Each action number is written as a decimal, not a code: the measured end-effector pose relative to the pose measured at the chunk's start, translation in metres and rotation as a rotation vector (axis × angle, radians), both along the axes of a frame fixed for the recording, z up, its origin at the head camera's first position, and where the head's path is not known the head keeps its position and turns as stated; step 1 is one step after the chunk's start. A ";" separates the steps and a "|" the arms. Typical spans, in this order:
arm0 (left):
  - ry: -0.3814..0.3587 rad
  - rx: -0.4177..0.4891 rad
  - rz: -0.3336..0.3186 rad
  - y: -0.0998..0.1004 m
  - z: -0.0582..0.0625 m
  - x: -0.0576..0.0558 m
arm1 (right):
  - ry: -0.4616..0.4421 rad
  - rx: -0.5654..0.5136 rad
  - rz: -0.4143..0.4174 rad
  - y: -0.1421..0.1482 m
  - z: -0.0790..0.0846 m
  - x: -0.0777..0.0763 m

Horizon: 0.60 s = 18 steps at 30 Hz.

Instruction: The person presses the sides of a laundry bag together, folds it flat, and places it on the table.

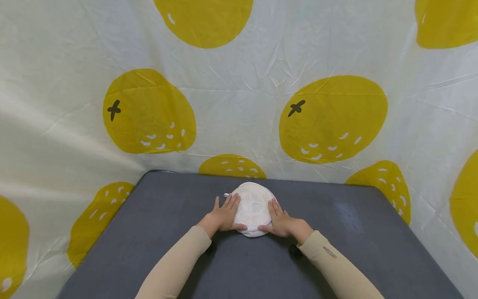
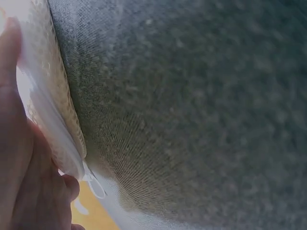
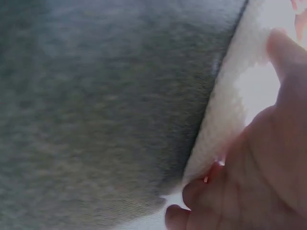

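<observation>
A round white mesh laundry bag (image 1: 254, 205) lies on the dark grey table, a zipper-like band along its near edge and a small white loop (image 1: 226, 194) at its upper left. My left hand (image 1: 224, 216) rests on the bag's left side with fingers spread and fairly straight, the thumb along the near edge. On the opposite side my right hand (image 1: 283, 222) lies the same way. Both wrist views show the bag's honeycomb mesh (image 2: 60, 103) side standing a little above the table, next to the left hand (image 2: 29, 167) and the right hand (image 3: 261, 153).
The dark grey table (image 1: 168, 199) stretches out around the bag, its far edge meeting a white cloth backdrop (image 1: 239, 120) printed with large yellow fruit. Beige sleeves cover both forearms, and dark wrist devices (image 1: 295, 251) sit beneath the wrists.
</observation>
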<state>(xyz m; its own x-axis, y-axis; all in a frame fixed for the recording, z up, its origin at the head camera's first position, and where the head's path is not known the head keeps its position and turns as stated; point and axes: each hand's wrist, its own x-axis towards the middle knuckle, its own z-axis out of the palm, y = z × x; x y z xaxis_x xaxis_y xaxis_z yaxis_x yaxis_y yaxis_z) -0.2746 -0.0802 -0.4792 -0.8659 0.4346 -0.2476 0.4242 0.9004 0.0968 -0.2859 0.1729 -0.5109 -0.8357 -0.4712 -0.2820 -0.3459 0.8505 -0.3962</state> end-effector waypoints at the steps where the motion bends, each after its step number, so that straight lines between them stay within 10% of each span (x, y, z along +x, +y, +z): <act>1: -0.002 -0.003 0.004 0.000 0.000 0.000 | -0.013 0.006 -0.006 -0.001 -0.001 0.000; 18: 0.021 -0.001 0.013 0.005 0.007 -0.003 | -0.049 0.007 -0.018 -0.004 0.014 0.000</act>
